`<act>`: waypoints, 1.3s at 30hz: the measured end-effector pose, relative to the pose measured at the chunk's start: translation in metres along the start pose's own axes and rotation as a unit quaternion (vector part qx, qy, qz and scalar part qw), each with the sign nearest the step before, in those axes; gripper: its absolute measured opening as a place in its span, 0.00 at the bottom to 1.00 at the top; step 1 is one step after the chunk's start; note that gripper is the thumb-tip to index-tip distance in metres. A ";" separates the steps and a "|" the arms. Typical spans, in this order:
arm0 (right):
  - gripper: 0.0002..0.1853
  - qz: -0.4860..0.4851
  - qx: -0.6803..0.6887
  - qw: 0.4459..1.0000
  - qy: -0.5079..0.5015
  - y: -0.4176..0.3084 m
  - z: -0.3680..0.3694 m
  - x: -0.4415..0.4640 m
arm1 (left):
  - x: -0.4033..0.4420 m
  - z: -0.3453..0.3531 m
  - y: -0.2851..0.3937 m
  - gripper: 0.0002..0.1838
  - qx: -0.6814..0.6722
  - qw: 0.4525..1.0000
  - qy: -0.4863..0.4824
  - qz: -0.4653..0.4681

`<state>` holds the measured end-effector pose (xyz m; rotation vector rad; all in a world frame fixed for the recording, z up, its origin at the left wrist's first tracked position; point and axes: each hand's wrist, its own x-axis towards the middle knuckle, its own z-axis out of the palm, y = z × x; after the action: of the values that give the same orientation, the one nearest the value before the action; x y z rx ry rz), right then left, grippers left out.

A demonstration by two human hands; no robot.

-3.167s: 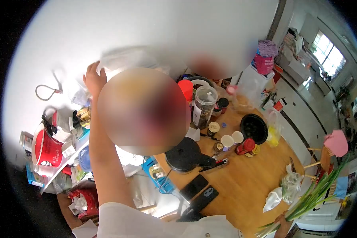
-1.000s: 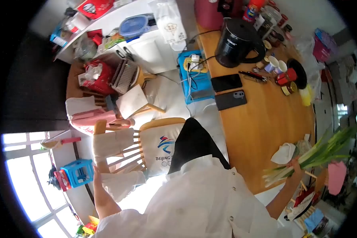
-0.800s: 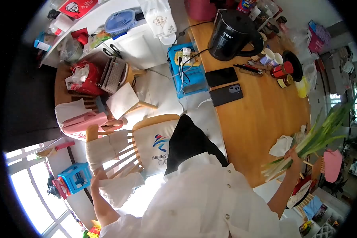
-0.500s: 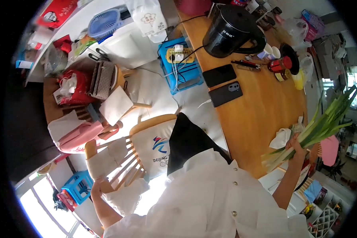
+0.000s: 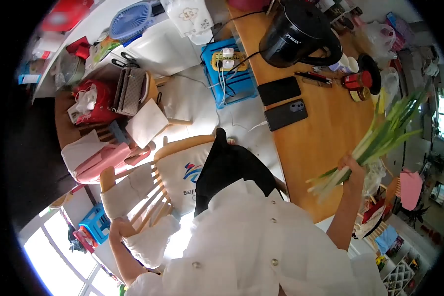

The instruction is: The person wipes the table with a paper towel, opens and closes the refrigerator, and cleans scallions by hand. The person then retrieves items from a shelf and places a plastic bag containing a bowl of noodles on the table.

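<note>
So the right hand (image 5: 351, 170) is wrapping snugly around the green onions (image 5: 382, 130), right side of frame, so they're already being held; can't tell what's left. Left hand (image 5: 121, 228) is touching the chair (image 5: 155, 239), lower left; can't tell if it's gripping.

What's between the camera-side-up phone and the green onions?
Bare tabletop between the phone and green onions, as the head view shows.

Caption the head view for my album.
Left hand on a chair back, right hand holding scallions by a wooden table.
</note>
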<state>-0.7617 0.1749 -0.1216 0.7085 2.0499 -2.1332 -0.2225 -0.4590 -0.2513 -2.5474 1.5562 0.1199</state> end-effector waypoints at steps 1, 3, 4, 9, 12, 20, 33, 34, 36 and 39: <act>0.09 0.003 0.013 1.000 -0.001 0.002 0.007 -0.001 | -0.001 -0.007 -0.001 0.45 -0.002 1.000 0.008 0.001; 0.09 0.010 -0.011 0.999 -0.043 -0.003 0.020 -0.004 | 0.004 -0.021 -0.004 0.45 0.000 1.000 0.023 0.008; 0.09 0.013 -0.013 0.999 -0.038 0.000 0.020 -0.001 | 0.005 -0.022 -0.006 0.46 0.002 1.000 0.025 0.008; 0.11 -0.003 0.019 0.997 -0.068 -0.009 0.024 -0.015 | 0.008 -0.033 -0.014 0.47 0.002 0.999 0.034 0.011; 0.11 0.000 0.016 0.999 -0.029 -0.005 0.014 -0.017 | 0.008 -0.039 -0.021 0.47 0.003 0.999 0.038 0.007; 0.08 -0.037 -0.012 0.999 -0.002 -0.016 0.015 -0.024 | 0.032 -0.030 -0.008 0.49 0.002 0.999 0.037 0.007; 0.11 -0.001 -0.038 0.999 0.003 -0.036 0.081 -0.017 | 0.091 -0.013 0.003 0.51 -0.001 1.000 0.022 -0.013; 0.10 -0.013 -0.036 0.999 -0.004 -0.038 0.082 -0.015 | 0.096 -0.014 0.004 0.51 -0.002 1.000 0.023 -0.013; 0.09 -0.021 -0.048 0.998 -0.020 -0.048 0.093 -0.021 | 0.103 -0.013 0.004 0.52 0.000 1.000 0.020 -0.016; 0.09 -0.044 -0.072 0.996 -0.023 -0.055 0.105 -0.026 | 0.114 -0.013 0.006 0.52 0.001 1.000 0.018 -0.016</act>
<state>-0.7865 0.0724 -0.0620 0.5561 2.2211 -1.9997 -0.1764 -0.5637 -0.2564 -2.5864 1.5255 0.0701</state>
